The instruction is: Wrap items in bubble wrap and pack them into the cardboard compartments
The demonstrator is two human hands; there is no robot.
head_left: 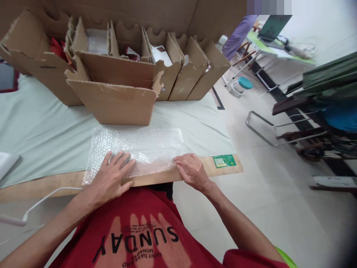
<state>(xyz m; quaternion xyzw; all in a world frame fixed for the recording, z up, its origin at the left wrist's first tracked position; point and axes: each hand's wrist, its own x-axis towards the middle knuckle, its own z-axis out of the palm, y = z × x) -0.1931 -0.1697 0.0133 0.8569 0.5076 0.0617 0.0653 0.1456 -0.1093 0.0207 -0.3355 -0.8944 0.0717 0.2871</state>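
Observation:
A clear sheet of bubble wrap (136,143) lies flat along the near side of the table. My left hand (113,175) rests on its left part, palm down with the fingers spread. At the near right corner, my right hand (192,169) has its fingers pressed together on the edge of the bubble wrap. Just beyond the sheet stands an open cardboard box (117,102) with a slanted front.
More cardboard bins (178,82) stand in a row behind, several holding small items. A green label (224,160) sticks to the wooden table edge at right. A white cable (50,193) runs at left. A teal stool (244,83) stands on the floor.

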